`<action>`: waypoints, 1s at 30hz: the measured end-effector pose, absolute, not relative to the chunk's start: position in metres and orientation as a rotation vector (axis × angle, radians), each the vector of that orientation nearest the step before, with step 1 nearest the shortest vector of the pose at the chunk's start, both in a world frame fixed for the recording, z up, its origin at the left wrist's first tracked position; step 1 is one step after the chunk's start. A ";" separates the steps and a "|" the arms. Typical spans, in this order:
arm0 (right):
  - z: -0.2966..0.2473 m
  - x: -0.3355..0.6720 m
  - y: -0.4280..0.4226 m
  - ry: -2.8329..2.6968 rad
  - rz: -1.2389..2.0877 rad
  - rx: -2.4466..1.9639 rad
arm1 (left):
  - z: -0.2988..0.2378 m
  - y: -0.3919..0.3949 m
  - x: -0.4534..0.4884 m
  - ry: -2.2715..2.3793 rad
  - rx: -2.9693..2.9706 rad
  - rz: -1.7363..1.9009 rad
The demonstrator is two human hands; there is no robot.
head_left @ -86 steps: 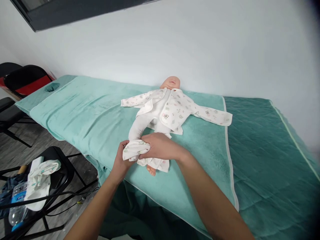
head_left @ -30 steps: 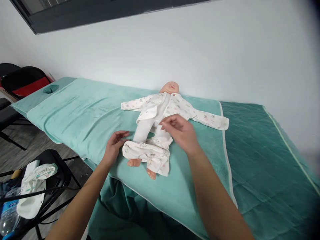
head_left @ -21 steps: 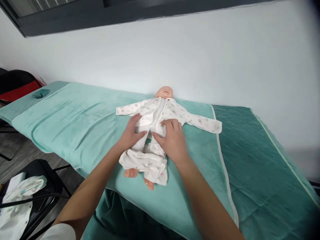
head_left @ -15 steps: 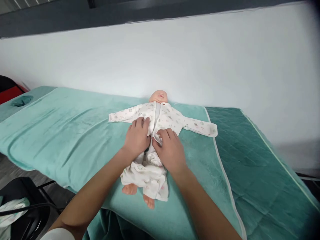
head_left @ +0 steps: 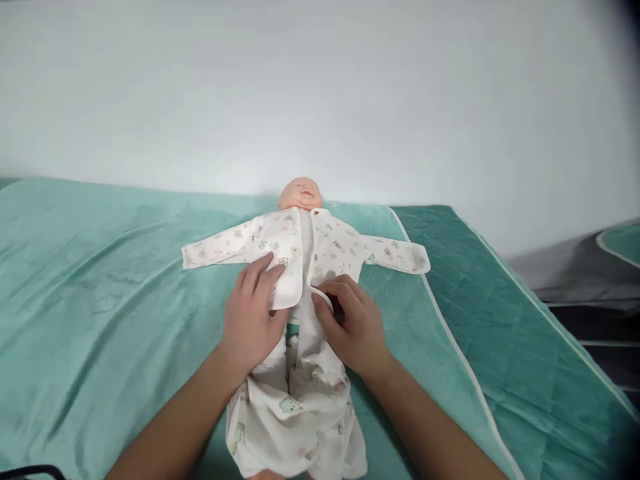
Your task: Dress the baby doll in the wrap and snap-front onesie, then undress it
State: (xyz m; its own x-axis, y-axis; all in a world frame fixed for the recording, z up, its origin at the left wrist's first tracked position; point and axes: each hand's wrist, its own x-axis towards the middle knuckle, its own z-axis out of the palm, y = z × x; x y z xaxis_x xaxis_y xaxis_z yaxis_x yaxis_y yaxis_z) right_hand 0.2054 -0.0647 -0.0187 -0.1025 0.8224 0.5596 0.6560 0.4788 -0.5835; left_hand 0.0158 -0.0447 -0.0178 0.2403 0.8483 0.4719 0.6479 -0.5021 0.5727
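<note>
Wearing a soft printed jacket [head_left: 330, 243], the baby doll [head_left: 301, 193] is lying face-up on a plush teal towel [head_left: 100, 280] while the left hand [head_left: 253, 320] is pressing 1 rounded flap flat and the right hand [head_left: 353, 323] is pinching the other's hem.

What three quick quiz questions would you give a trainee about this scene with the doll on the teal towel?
1. True or false: the doll lies face up, with both sleeves of its printed jacket spread out sideways.
2. What does the right hand pinch? A: the doll's foot. B: the jacket's front edge. C: a water bottle.
3. Fill in: the left hand lies flat, with its fingers on the jacket's other front ___.
Key: 1 true; 2 B; 3 flap.
</note>
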 end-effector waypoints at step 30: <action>-0.027 0.258 -0.060 -0.974 0.371 -1.320 | -0.027 0.011 -0.065 1.652 1.023 1.726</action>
State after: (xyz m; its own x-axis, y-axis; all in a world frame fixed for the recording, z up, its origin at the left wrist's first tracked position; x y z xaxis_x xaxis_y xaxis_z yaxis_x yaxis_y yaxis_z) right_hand 0.2580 -0.0597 -0.0266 0.5736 0.7239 0.3833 0.2853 0.2620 -0.9219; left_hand -0.0654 0.0114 -0.0268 -0.5689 0.8073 0.1570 0.1217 -0.1061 0.9869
